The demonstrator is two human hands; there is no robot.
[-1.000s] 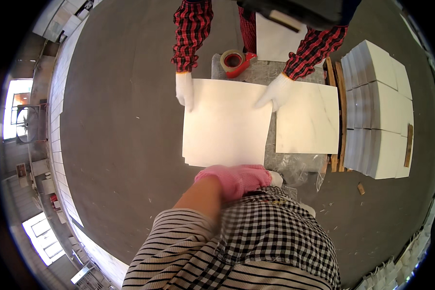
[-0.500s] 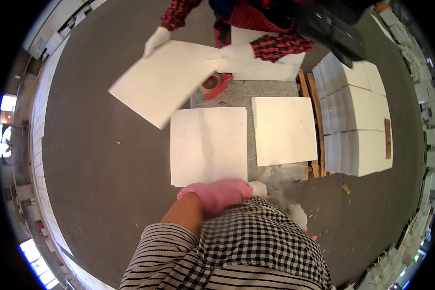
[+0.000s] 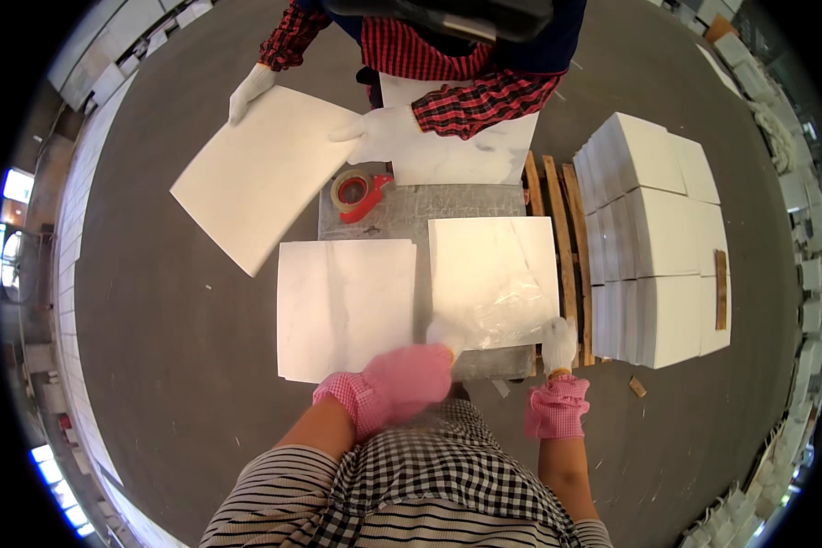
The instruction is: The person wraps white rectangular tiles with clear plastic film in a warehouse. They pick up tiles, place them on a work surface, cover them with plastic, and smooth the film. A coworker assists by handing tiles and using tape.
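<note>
My left hand (image 3: pixel 447 336), in a white glove with a pink sleeve cover, is slightly blurred at the near left corner of the right-hand marbled white tile (image 3: pixel 484 251). At that tile's near right corner is my right hand (image 3: pixel 559 345), gloved the same way, fingers closed. Crinkled clear plastic film (image 3: pixel 511 300) spreads between them over the tile's near part, its edges gripped in both hands. To the left lies a stack of marbled white tiles (image 3: pixel 370 301), partly behind my left sleeve cover. Across the table, a co-worker's gloved hands hold another white tile (image 3: pixel 265 173), tilted.
A red tape dispenser (image 3: pixel 358 195) sits on the grey tabletop (image 3: pixel 393 212), near another marbled tile (image 3: pixel 466 151) before the co-worker. Wooden pallet slats (image 3: pixel 568 237) and tall stacks of white boxes (image 3: pixel 662 237) stand to the right. A wood scrap (image 3: pixel 637 386) lies on the floor.
Both my hands have moved forward to the right-hand tile, bringing the plastic film from its near edge onto its surface. The co-worker's tile has shifted left in view.
</note>
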